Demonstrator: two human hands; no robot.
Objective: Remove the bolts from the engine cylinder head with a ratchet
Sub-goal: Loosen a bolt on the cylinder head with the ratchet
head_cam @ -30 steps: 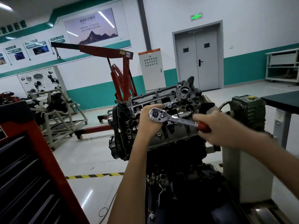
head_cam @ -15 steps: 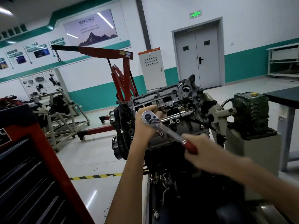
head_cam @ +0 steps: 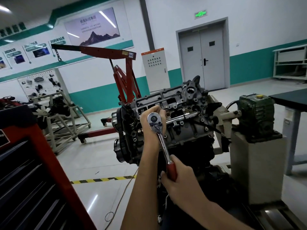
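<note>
Ratchet point(head_cam: 163, 143) chrome, red handle gripped by right hand point(head_cam: 181, 185); left hand point(head_cam: 147, 128) clasps its head against cylinder head point(head_cam: 191, 127)

head-worn view, facing forward-down, close range

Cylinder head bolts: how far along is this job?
Done: unclear; no loose bolts are visible, and I cannot tell which holes in the cylinder head are empty. In hand: the left hand steadies the ratchet head, the right hand grips its red handle. Left: that bolt, probably more.
</note>
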